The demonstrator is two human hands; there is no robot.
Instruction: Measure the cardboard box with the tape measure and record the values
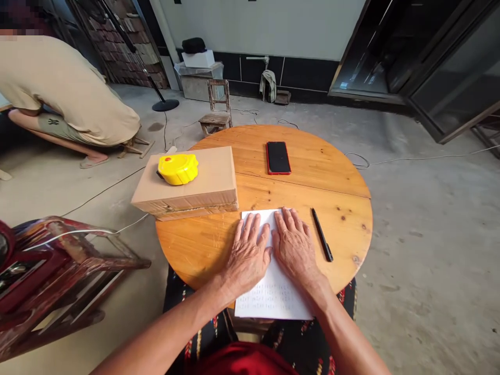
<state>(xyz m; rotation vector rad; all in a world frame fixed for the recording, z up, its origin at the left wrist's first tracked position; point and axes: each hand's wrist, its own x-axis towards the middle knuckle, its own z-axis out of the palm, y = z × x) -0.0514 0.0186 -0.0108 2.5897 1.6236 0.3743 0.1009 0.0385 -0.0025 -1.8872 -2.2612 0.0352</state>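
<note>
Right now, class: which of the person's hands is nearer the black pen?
Right. The right hand lies flat on the paper beside the pen; the left hand lies farther away.

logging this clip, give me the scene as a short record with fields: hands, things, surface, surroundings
left hand: left hand flat, palm down on the sheet of paper
right hand: right hand flat on the same sheet, beside the left
paper: white, printed rows near its lower edge, which overhangs the table rim
pen: black pen right of the right hand, untouched
phone: red-cased phone face up, far side
box: cardboard box at the left edge, yellow tape measure on top
surface: round wooden table
surroundings: another person crouched far left
</note>
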